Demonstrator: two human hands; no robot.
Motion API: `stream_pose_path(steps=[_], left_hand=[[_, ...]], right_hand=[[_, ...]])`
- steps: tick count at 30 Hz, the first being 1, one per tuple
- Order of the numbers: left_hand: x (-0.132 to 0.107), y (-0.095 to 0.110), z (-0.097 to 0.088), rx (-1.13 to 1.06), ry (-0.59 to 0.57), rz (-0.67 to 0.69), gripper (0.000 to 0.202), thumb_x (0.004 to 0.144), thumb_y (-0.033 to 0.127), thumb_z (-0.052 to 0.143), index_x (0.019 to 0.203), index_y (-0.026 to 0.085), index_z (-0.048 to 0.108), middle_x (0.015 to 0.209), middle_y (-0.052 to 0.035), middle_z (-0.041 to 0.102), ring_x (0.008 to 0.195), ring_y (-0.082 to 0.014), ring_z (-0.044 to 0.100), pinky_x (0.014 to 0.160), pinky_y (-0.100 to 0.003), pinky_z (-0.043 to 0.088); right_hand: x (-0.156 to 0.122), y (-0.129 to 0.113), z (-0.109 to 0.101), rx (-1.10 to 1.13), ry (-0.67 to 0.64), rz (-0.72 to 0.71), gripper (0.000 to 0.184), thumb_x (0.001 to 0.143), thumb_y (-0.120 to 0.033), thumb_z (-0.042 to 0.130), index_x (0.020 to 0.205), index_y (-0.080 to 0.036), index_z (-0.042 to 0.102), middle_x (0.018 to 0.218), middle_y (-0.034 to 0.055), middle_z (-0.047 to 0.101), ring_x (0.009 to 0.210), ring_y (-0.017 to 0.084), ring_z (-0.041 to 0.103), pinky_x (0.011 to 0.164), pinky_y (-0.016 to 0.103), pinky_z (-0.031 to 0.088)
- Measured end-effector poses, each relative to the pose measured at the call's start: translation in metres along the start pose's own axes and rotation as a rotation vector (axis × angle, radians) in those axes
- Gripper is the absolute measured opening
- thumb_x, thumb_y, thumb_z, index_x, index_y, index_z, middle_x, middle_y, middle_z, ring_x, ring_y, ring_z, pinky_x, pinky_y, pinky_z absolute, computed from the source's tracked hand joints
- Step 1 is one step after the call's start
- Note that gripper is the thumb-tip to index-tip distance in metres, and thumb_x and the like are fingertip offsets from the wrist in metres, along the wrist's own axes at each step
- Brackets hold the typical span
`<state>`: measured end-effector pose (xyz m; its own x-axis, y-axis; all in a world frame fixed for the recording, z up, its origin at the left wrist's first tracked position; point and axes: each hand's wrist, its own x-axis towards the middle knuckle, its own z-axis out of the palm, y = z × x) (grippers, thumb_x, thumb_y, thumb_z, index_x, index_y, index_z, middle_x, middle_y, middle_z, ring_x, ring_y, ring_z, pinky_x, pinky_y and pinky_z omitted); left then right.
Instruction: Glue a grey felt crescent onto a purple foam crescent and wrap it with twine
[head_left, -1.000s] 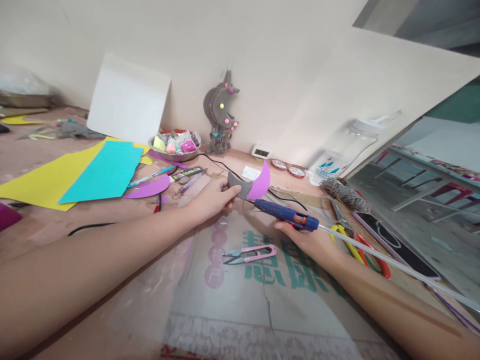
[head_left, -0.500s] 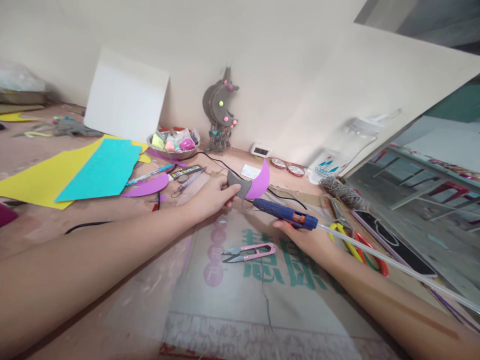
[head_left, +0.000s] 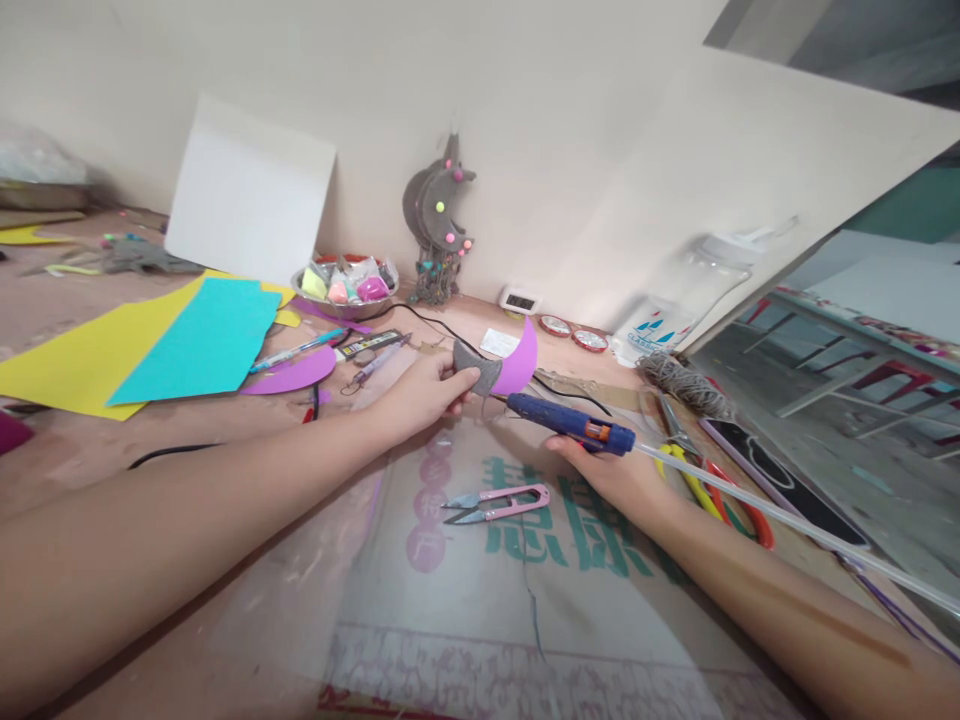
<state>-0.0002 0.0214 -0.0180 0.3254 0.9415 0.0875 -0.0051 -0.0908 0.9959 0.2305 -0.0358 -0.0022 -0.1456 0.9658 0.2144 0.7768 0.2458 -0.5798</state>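
The left forearm toward eight o'clock and the right forearm toward four o'clock are bare (both slender, tapering smoothly), and the left hand and right hand are bare too

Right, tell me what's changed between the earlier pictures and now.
Nothing was visibly moved, taken up or let go; the whole view only shifts slightly. The left hand still holds the purple crescent by its grey-wrapped part, the right hand still holds the blue glue gun, and the pink snips lie where they were.
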Motion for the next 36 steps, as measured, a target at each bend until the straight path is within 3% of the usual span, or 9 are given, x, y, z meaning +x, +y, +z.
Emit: stream_pose_path(steps=[17, 28, 36], left_hand=[[0.001, -0.006, -0.002, 0.041, -0.022, 0.025, 0.024, 0.082, 0.036, 0.053, 0.071, 0.016, 0.048, 0.057, 0.0034, 0.049, 0.042, -0.0048, 0.041, 0.041, -0.018, 0.03], [0.0, 0.0, -0.001, 0.058, -0.021, 0.022, 0.024, 0.082, 0.035, 0.053, 0.069, 0.016, 0.047, 0.057, 0.0041, 0.048, 0.043, -0.005, 0.041, 0.042, -0.018, 0.03], [-0.003, 0.002, 0.0, 0.073, -0.035, 0.022, 0.023, 0.082, 0.035, 0.052, 0.069, 0.016, 0.046, 0.058, 0.0037, 0.047, 0.045, -0.0055, 0.042, 0.042, -0.018, 0.031]], right_hand=[[0.002, 0.004, 0.002, 0.06, 0.06, 0.028, 0.018, 0.072, -0.042, 0.064, 0.079, -0.025, 0.062, 0.073, -0.0011, 0.068, 0.069, 0.021, 0.064, 0.059, 0.031, 0.051], [0.002, -0.005, -0.001, 0.132, 0.06, 0.073, 0.021, 0.074, -0.041, 0.064, 0.087, -0.025, 0.065, 0.087, 0.0004, 0.073, 0.084, 0.024, 0.066, 0.075, 0.033, 0.054], [0.003, -0.005, -0.003, 0.028, 0.115, 0.086, 0.022, 0.073, -0.044, 0.062, 0.076, -0.023, 0.066, 0.075, 0.0004, 0.07, 0.07, 0.023, 0.065, 0.065, 0.032, 0.052]])
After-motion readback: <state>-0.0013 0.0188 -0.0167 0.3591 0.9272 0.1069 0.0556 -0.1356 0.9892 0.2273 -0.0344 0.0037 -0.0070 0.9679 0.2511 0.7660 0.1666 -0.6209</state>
